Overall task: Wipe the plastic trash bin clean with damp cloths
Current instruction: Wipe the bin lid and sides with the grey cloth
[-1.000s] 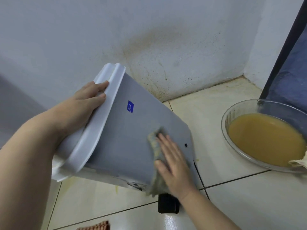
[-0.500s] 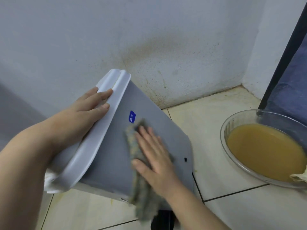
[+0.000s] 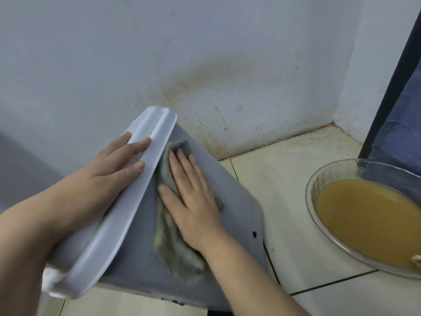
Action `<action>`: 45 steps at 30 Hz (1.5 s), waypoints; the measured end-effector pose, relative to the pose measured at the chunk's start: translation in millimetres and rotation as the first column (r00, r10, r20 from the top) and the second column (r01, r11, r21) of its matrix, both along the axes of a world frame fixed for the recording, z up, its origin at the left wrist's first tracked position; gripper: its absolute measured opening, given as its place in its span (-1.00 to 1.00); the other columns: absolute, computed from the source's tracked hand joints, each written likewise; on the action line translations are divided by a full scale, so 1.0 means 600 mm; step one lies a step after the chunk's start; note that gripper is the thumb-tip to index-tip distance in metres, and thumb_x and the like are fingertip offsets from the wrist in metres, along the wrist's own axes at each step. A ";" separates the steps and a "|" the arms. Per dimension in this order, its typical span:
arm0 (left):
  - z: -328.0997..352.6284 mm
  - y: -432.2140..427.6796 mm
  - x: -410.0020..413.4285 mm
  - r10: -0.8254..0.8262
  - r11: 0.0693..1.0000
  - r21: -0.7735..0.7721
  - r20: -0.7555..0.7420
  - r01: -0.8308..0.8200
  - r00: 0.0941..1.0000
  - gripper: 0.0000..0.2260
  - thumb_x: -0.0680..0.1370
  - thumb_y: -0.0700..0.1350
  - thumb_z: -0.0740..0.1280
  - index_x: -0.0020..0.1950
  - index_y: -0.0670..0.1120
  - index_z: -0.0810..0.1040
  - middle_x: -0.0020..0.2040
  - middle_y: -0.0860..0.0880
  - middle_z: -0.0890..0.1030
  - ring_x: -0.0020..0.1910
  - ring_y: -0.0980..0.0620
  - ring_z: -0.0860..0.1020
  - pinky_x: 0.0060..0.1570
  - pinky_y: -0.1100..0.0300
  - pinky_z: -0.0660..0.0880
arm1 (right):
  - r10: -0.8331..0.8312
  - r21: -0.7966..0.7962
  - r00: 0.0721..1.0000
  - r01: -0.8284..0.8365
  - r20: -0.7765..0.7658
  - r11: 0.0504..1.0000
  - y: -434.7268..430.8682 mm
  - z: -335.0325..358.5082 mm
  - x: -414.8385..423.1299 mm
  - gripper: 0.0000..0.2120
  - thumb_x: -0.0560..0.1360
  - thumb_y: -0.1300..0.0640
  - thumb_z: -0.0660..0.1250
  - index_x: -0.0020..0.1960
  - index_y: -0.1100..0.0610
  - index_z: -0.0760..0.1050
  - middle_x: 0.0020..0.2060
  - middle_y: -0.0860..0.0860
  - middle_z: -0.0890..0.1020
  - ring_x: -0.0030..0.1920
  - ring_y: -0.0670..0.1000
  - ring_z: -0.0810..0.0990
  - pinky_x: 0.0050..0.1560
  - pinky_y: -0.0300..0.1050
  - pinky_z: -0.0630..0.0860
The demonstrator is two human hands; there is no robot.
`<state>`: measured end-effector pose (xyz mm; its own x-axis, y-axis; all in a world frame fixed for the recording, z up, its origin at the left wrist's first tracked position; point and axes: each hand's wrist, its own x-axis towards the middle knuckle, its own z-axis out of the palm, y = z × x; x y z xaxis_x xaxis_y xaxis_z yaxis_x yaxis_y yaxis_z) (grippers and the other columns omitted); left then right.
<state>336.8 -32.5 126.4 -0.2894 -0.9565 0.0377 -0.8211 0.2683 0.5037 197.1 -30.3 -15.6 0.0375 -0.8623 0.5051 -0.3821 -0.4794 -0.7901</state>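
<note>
The grey plastic trash bin [image 3: 234,215] lies tilted on the tiled floor, its pale lid rim [image 3: 127,201] pointing up and to the left. My left hand [image 3: 116,165] lies on the lid with straight fingers and steadies the bin. My right hand [image 3: 191,197] presses flat on a damp, mottled grey-green cloth [image 3: 173,247] on the bin's grey side, fingertips close under the lid rim. The cloth trails down beneath my wrist.
A glass bowl [image 3: 319,181] of murky yellow-brown water stands on the floor at the right. A stained white wall runs behind the bin. A dark post and blue fabric [image 3: 396,133] stand at the far right.
My right hand has slid the cloth up the bin's side, from near the base to just under the lid rim. It now covers the blue sticker. My left hand stays on the lid.
</note>
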 end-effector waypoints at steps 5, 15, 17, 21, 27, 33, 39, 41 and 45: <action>-0.001 0.002 -0.001 -0.009 1.000 0.008 -0.035 0.009 0.999 -0.50 0.24 0.44 0.22 0.18 0.58 0.30 0.21 0.70 0.08 0.20 0.73 0.02 0.35 0.20 0.09 | -0.188 0.384 0.962 0.101 0.197 0.918 0.008 -0.190 -0.119 -0.50 0.61 -0.05 0.10 0.48 -0.09 -0.02 0.49 -0.18 0.07 0.52 -0.12 0.01 0.47 -0.23 -0.07; 0.011 0.012 -0.032 -0.028 0.998 0.056 -0.021 0.030 0.999 -0.58 0.30 0.33 0.15 0.16 0.58 0.27 0.38 0.51 0.04 0.33 0.57 -0.01 0.36 0.32 -0.04 | -0.143 0.370 0.969 0.060 0.201 0.927 -0.089 0.050 -0.041 -0.42 0.54 -0.19 -0.10 0.53 -0.05 0.01 0.53 -0.05 0.10 0.51 -0.04 0.02 0.50 0.04 -0.08; 0.007 0.011 -0.027 -0.025 0.998 0.058 -0.046 0.028 0.999 -0.62 0.36 0.33 0.20 0.17 0.58 0.28 0.41 0.48 0.05 0.38 0.52 -0.01 0.37 0.32 -0.05 | -0.037 0.304 0.982 -0.022 0.188 0.952 -0.026 0.077 -0.010 -0.40 0.52 -0.20 -0.17 0.53 -0.09 -0.13 0.53 -0.18 -0.10 0.49 -0.20 -0.18 0.50 -0.05 -0.23; -0.004 -0.004 0.005 -0.027 0.999 0.033 -0.053 0.028 0.998 -0.63 0.37 0.28 0.20 0.14 0.61 0.30 0.33 0.55 0.11 0.31 0.62 0.00 0.40 0.28 -0.06 | -0.123 0.162 0.992 0.115 0.036 0.980 0.122 0.062 0.059 -0.46 0.55 -0.22 -0.23 0.50 -0.12 -0.17 0.47 -0.30 -0.15 0.50 -0.22 -0.14 0.48 -0.04 -0.10; -0.017 -0.019 0.045 -0.017 0.999 0.038 -0.073 0.020 0.997 -0.50 0.28 0.39 0.23 0.23 0.50 0.35 0.30 0.62 0.13 0.30 0.62 0.05 0.44 0.09 0.01 | -0.159 -0.009 0.980 0.159 -0.117 0.987 0.188 -0.065 0.015 -0.45 0.57 -0.24 -0.05 0.46 0.01 0.22 0.41 -0.01 0.38 0.43 0.05 0.31 0.34 -0.03 0.30; -0.008 -0.009 0.030 -0.021 0.997 0.074 -0.081 0.027 0.996 -0.61 0.39 0.29 0.26 0.20 0.54 0.33 0.31 0.61 0.10 0.28 0.64 0.06 0.40 0.18 0.01 | -0.166 0.632 0.986 0.121 0.012 0.765 0.115 -0.188 -0.110 -0.48 0.64 0.00 0.02 0.46 -0.07 -0.23 0.54 -0.05 -0.12 0.52 -0.09 -0.17 0.44 -0.32 -0.23; 0.002 0.000 -0.001 -0.034 0.998 0.055 -0.032 0.036 0.999 -0.69 0.45 0.19 0.26 0.09 0.57 0.33 0.40 0.40 0.11 0.35 0.46 0.07 0.34 0.30 -0.04 | -0.144 0.437 0.986 0.168 -0.088 0.884 0.064 -0.013 0.005 -0.44 0.61 -0.16 -0.09 0.52 -0.06 -0.21 0.54 -0.08 -0.13 0.52 -0.09 -0.20 0.49 -0.07 -0.23; 0.000 -0.007 0.006 -0.040 0.999 0.032 0.001 0.040 0.999 -0.67 0.37 0.25 0.19 0.08 0.59 0.32 0.39 0.39 0.13 0.36 0.45 0.07 0.36 0.29 -0.07 | -0.110 0.158 0.993 0.113 -0.029 0.981 0.116 0.032 0.049 -0.44 0.57 -0.26 -0.17 0.52 -0.15 -0.17 0.54 -0.14 -0.04 0.52 -0.12 -0.15 0.47 -0.10 -0.24; -0.011 -0.022 0.033 -0.037 0.999 -0.005 -0.012 0.037 0.999 -0.56 0.27 0.37 0.19 0.15 0.58 0.33 0.36 0.48 0.16 0.38 0.48 0.06 0.47 0.13 -0.07 | -0.110 -0.122 0.983 0.093 -0.143 0.988 0.187 -0.043 0.025 -0.44 0.57 -0.25 -0.01 0.51 -0.07 0.05 0.48 -0.04 0.25 0.51 0.01 0.14 0.46 0.04 0.14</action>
<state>356.6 -46.0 119.9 -0.3243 -0.9448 0.0459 -0.8044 0.3009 0.5122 211.9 81.8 -41.4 0.0349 -0.8022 0.5960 -0.5430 -0.5159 -0.6625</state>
